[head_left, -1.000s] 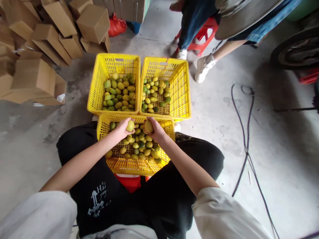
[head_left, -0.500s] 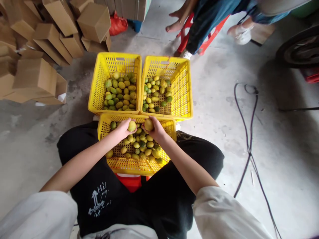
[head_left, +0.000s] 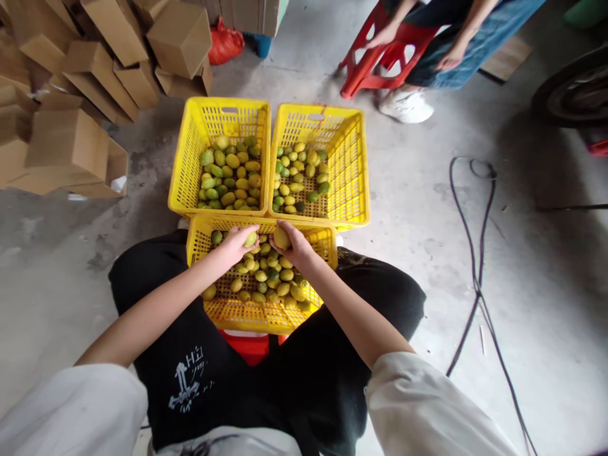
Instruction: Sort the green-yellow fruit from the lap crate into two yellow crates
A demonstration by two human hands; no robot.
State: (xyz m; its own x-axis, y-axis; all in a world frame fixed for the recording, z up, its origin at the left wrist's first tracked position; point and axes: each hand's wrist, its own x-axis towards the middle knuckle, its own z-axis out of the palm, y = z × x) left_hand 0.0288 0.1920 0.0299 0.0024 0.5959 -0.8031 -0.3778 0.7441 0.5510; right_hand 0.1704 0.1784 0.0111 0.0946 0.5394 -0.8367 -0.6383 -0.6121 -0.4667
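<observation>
My left hand (head_left: 234, 244) is closed around a yellow-green lemon (head_left: 250, 239), above the near yellow crate (head_left: 270, 324). In my right hand (head_left: 297, 246) is another, duller lemon (head_left: 282, 238), with the thumb along its top. The two hands are close together but apart. Beneath them, several yellow and green lemons (head_left: 284, 289) lie in the near crate, some hidden by my hands and forearms. Beyond it stand the far left crate (head_left: 176, 158), well covered with green and yellow lemons, and the far right crate (head_left: 349, 164), with fewer lemons and part of its slotted floor showing.
Cardboard boxes (head_left: 66, 145) are piled at the left, near a red bag (head_left: 225, 43). Another person's hand (head_left: 452, 57) and white shoe (head_left: 407, 105) are by a red stool (head_left: 365, 69). A black cable (head_left: 477, 285) lies on the floor at the right, below a wheel (head_left: 570, 88).
My hands stay nearly in place, each still holding its lemon; the left-hand one is turned slightly. The other person has shifted on the far side, with legs and hands now further right.
</observation>
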